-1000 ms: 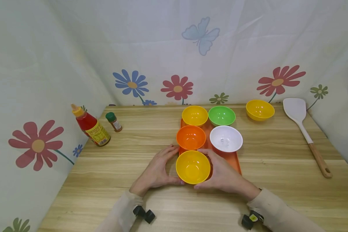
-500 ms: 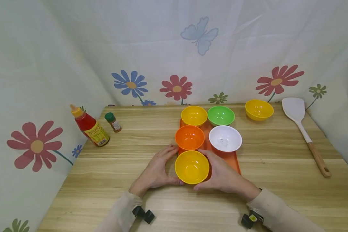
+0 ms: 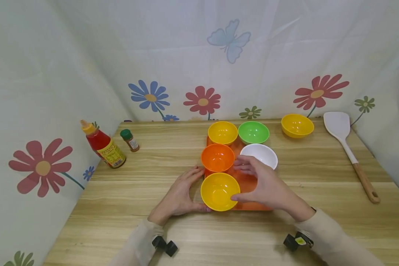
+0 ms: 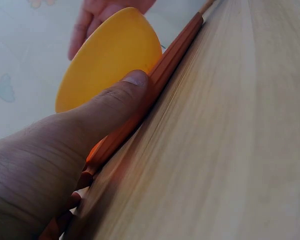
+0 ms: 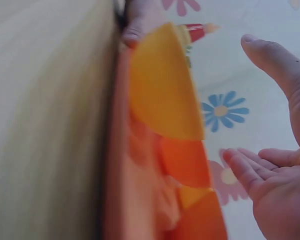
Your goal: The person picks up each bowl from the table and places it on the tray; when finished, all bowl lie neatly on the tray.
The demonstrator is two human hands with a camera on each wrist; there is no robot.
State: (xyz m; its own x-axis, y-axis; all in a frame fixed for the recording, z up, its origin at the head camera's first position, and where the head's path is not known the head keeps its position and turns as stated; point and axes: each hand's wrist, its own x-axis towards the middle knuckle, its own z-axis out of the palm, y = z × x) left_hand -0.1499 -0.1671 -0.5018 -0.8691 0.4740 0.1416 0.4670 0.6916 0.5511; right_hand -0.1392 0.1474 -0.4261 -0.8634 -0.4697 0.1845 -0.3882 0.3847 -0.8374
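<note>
A yellow bowl (image 3: 219, 191) stands at the near end of an orange tray (image 3: 252, 184). My left hand (image 3: 183, 192) cups the bowl's left side, fingers round the far rim, thumb at the near edge. In the left wrist view the thumb (image 4: 125, 87) lies against the bowl (image 4: 110, 55) and the tray's rim (image 4: 162, 72). My right hand (image 3: 266, 184) hovers open above the tray, just right of the bowl, its fingers spread in front of a white bowl (image 3: 264, 152). The right wrist view shows that hand (image 5: 280, 165) apart from the bowl (image 5: 162, 85).
The tray also carries an orange bowl (image 3: 217, 157), a second yellow bowl (image 3: 222, 132) and a green bowl (image 3: 253, 132). Another yellow bowl (image 3: 297, 125) and a white spatula (image 3: 347, 147) lie at the right. A sauce bottle (image 3: 103, 145) and spice jar (image 3: 130, 139) stand at the left.
My right hand has let go of the yellow bowl's right side and lifted up and to the right over the tray. The left hand and the bowl have stayed put.
</note>
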